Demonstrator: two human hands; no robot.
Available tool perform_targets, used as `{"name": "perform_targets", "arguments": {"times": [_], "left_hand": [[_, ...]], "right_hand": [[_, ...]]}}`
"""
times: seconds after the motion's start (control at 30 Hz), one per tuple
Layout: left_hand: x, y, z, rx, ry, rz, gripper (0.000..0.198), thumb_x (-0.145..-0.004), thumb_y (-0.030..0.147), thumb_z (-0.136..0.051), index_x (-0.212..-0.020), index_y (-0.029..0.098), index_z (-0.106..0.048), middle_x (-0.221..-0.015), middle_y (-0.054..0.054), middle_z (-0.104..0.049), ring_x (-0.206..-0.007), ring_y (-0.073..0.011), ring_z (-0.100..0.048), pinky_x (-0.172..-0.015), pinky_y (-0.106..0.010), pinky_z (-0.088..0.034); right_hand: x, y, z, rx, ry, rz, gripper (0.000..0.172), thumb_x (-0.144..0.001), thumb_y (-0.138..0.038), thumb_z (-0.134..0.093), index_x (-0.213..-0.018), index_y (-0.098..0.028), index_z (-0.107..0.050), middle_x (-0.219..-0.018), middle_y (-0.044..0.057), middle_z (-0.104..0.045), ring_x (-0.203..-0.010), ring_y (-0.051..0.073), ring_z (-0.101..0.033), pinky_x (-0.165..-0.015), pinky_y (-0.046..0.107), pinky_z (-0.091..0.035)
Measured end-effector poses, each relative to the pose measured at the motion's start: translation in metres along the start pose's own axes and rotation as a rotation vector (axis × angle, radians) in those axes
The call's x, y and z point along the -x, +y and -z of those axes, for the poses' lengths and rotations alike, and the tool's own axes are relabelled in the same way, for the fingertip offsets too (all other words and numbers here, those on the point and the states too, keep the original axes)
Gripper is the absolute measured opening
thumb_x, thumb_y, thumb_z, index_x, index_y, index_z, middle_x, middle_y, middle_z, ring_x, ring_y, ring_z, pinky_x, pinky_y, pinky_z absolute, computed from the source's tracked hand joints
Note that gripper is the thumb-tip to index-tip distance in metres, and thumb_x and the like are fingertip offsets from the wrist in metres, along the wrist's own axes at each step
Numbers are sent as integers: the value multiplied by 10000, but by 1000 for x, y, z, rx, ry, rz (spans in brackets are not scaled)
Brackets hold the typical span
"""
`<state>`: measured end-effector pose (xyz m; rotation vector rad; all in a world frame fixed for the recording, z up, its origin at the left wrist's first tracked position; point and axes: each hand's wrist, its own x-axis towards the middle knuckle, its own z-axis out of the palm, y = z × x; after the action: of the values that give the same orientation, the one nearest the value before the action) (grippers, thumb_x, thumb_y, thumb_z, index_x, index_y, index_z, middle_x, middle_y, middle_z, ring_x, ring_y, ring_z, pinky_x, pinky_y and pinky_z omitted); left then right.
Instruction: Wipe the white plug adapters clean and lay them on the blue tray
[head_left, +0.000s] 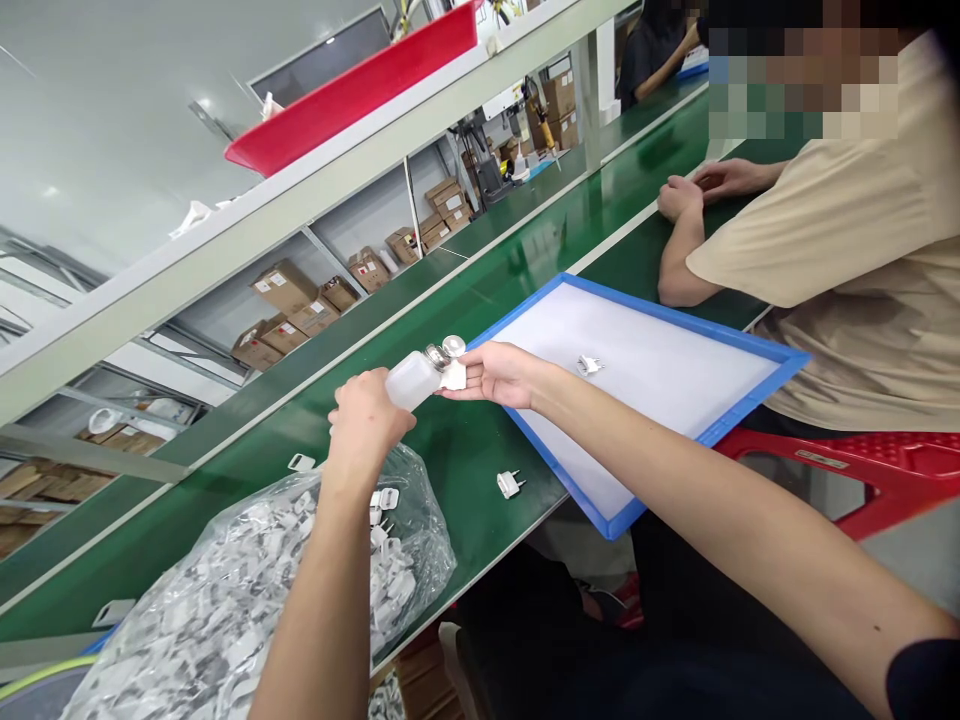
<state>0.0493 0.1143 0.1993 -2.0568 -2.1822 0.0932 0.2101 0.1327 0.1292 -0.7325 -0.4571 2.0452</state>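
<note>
My left hand [365,415] is wrapped round a frosted white dispenser bottle [413,380] with a metal neck and a flipped-up lid. The bottle tilts over to the right, its neck towards my right hand [504,374]. A small white cloth or tissue [454,375] lies on the fingers of that hand, just at the bottle's mouth; whether the two touch, I cannot tell. Under my left forearm stands a clear plastic bag [217,570] full of white plug pieces. One white two-pin plug [509,485] rests on the green bench [472,450].
A blue-framed white tray [652,350] with another white plug [589,365] on it reaches past the bench's front edge. At right sits a co-worker [847,220], hands together on the bench. A red stool [885,470] is below; a shelf rail with a red bin [360,85] runs overhead.
</note>
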Motion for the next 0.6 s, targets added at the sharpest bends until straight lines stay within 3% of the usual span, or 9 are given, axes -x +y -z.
{"name": "perform_targets", "arguments": {"times": [0.3,0.6], "left_hand": [[1,2,-2,-11,-15,49,443,-649,97,-743,-1078,191,-687,-1098,-156,-713,-1057,-371,-666,-788,-431,-557],[-4,-4,-13,-60,72,13,397,-662,126,-739,-1049,199,-686,-1058,-151,-705,-1084,-394,-645,-825,-474,-549]], "right_hand": [[1,-1,3,-16,22,3,273,-997,-322,-633,-1204,-144,-633,-1140,71,-676,-919,172,-689,-770,340,-603],[-3,2,4,-35,19,-5,292,-997,-327,-633,-1230,-151,-623,-1170,76,-665,-945,182,-684,-786,354,-602]]}}
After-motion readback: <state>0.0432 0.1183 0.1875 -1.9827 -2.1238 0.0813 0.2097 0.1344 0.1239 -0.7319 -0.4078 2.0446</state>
